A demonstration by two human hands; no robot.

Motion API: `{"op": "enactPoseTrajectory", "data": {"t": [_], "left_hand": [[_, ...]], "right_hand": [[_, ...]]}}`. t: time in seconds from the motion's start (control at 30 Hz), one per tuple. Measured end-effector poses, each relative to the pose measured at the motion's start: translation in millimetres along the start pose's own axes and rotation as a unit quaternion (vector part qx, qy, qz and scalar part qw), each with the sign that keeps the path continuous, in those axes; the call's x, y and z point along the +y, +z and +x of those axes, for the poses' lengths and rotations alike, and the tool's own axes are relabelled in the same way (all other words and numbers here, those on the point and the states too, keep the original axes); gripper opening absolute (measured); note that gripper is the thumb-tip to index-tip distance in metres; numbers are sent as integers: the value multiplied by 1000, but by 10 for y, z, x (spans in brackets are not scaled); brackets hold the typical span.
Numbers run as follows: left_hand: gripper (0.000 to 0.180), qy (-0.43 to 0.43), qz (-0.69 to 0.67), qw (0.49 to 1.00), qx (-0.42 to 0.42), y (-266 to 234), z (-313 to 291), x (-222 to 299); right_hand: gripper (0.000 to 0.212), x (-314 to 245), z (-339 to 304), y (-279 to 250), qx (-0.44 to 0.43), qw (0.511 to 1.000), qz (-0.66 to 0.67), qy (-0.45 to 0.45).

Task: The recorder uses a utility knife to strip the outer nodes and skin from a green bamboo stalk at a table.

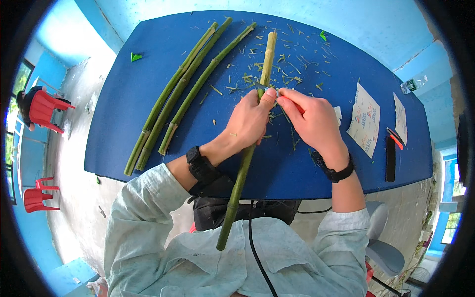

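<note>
Gripping green stalk (241,174), left hand (250,119); tool (260,86) mostly hidden.

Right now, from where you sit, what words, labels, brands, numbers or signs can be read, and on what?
Nearer pale sheet: blue and reddish print, too small and blurred to quote.
Pale sheet to its right: faint print, also too small to quote.
Clear bottle: any lettering is too small to make out.
Green stalk in the left hand: no lettering visible.
</note>
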State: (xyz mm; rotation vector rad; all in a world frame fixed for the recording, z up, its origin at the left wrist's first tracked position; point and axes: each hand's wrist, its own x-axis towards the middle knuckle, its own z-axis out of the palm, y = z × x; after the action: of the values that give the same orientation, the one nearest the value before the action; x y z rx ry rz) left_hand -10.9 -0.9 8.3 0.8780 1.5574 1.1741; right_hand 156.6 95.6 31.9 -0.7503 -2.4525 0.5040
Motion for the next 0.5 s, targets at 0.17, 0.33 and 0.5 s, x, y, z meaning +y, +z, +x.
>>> {"op": "enactPoseTrajectory", "data": {"t": [0.17,0.33,0.5], "left_hand": [[59,-3,-10,1000,9,20,9,-12],[60,2,-18,1000,20,23,10,-4],[58,-3,-26,999,25,14,-9,41]], "right_hand": [[20,-68,-24,25,44,994,-87,-49],[19,-70,-22,64,64,985,-140,-71],[19,-146,-30,90,81,979,-177,-59]]}}
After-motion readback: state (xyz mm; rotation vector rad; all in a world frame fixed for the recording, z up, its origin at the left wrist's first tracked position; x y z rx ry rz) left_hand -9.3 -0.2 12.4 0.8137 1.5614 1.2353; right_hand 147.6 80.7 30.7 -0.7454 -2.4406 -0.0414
